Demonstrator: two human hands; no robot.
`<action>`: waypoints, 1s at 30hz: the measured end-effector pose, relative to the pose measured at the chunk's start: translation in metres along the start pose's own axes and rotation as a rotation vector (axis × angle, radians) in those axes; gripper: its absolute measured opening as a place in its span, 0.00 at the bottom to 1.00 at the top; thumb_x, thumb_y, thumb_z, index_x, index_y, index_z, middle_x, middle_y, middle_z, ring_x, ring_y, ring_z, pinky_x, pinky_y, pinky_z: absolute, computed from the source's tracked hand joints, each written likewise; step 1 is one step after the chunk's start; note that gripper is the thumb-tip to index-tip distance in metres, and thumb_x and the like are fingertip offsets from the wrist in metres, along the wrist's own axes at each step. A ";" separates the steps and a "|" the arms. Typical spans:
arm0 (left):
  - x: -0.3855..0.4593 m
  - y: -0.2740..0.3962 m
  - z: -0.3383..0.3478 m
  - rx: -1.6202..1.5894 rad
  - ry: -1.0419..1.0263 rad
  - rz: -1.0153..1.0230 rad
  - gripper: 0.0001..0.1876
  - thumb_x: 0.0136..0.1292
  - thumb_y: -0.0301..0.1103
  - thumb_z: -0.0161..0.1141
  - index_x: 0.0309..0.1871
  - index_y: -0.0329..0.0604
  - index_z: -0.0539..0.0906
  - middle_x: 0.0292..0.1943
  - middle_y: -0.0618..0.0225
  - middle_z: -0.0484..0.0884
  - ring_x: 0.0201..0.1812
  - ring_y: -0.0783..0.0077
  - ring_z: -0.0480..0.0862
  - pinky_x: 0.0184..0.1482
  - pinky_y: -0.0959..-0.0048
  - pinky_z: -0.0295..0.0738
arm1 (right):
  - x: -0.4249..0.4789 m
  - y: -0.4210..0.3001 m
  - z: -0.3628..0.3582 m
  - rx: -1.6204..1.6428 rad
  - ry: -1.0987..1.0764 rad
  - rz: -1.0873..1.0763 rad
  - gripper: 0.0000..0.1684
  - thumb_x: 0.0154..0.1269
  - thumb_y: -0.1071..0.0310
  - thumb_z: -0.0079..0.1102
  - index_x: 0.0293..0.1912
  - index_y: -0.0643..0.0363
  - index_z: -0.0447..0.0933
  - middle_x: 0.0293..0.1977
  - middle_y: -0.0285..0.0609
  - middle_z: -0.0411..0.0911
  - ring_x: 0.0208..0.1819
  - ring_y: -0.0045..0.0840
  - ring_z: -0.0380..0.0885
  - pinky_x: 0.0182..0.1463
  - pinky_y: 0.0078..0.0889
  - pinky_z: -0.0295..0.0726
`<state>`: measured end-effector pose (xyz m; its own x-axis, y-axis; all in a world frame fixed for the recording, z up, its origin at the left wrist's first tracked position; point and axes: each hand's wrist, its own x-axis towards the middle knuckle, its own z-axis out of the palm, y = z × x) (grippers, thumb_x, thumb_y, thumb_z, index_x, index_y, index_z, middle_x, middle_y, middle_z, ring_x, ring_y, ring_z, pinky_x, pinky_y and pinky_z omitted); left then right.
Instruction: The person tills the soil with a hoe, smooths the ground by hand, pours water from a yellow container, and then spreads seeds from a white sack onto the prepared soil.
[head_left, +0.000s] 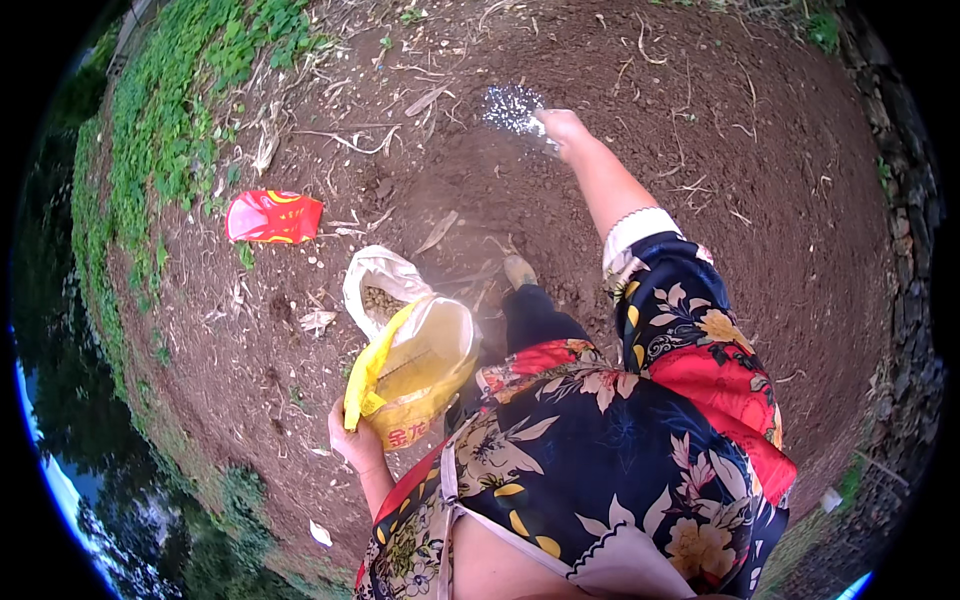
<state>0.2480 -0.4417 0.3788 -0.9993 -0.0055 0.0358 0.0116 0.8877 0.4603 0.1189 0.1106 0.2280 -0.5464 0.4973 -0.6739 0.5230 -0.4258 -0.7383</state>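
Note:
My left hand grips the side of a yellow and white woven sack, which bears printed writing. The sack's mouth gapes towards me and its pale inner wall shows. Ahead and to the right, my right hand is stretched out low over the soil. White granules fan out in the air just beyond its fingers, which are blurred. Right behind the yellow sack, a white sack stands on the ground with its top rolled open. Small tan lumps lie inside it.
Bare brown soil spreads around me, strewn with dry stalks and leaves. A red plastic bag lies at the left. Green low plants border the left side. Stones line the right edge. My shoe is beside the sacks.

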 end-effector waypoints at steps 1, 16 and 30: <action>0.000 0.005 0.000 -0.004 0.012 -0.018 0.12 0.57 0.21 0.54 0.45 0.35 0.80 0.38 0.52 0.83 0.40 0.53 0.83 0.42 0.63 0.77 | -0.006 -0.004 -0.007 -0.002 0.008 0.026 0.15 0.66 0.62 0.54 0.38 0.66 0.78 0.23 0.41 0.75 0.18 0.25 0.71 0.17 0.33 0.66; 0.021 0.080 0.017 0.008 0.042 0.074 0.11 0.58 0.22 0.54 0.45 0.33 0.80 0.37 0.53 0.83 0.37 0.58 0.84 0.41 0.66 0.77 | 0.016 0.018 -0.091 -0.110 0.015 0.057 0.10 0.63 0.64 0.58 0.41 0.58 0.78 0.24 0.35 0.73 0.20 0.18 0.68 0.21 0.24 0.67; 0.032 0.095 0.032 0.083 -0.047 0.243 0.12 0.57 0.21 0.53 0.45 0.35 0.80 0.37 0.55 0.83 0.37 0.57 0.84 0.41 0.67 0.78 | -0.047 0.090 -0.169 -0.133 0.035 0.107 0.13 0.60 0.62 0.61 0.43 0.58 0.80 0.30 0.39 0.78 0.25 0.22 0.71 0.26 0.29 0.69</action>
<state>0.2157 -0.3431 0.3955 -0.9682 0.2320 0.0939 0.2503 0.8950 0.3691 0.3025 0.1770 0.1974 -0.4608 0.4818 -0.7453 0.6605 -0.3748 -0.6506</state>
